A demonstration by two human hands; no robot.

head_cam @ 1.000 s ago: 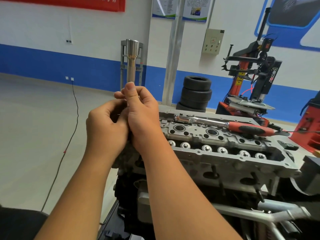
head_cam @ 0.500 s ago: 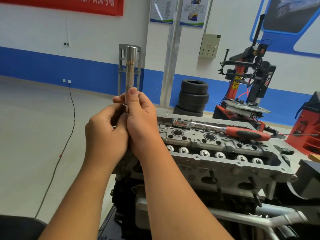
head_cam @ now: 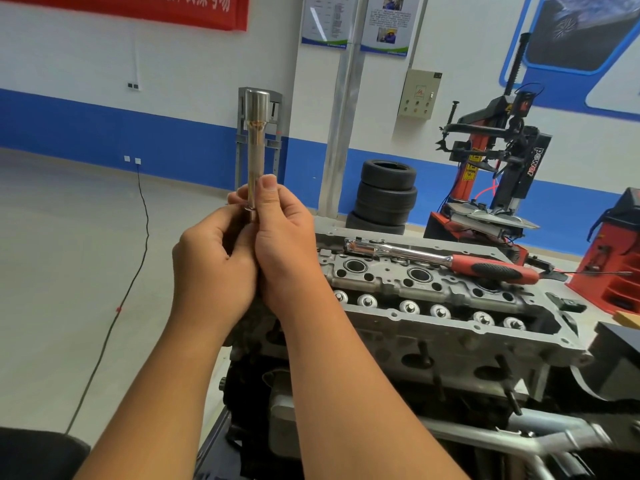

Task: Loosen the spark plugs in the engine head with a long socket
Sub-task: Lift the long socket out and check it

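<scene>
Both hands, left and right, grip the socket upright, likely to check it. The ratchet waits on the engine head.

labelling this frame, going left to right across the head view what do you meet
black cable → left hand → long socket → right hand → stacked tyres → ratchet wrench → tyre changer → red cabinet
</scene>
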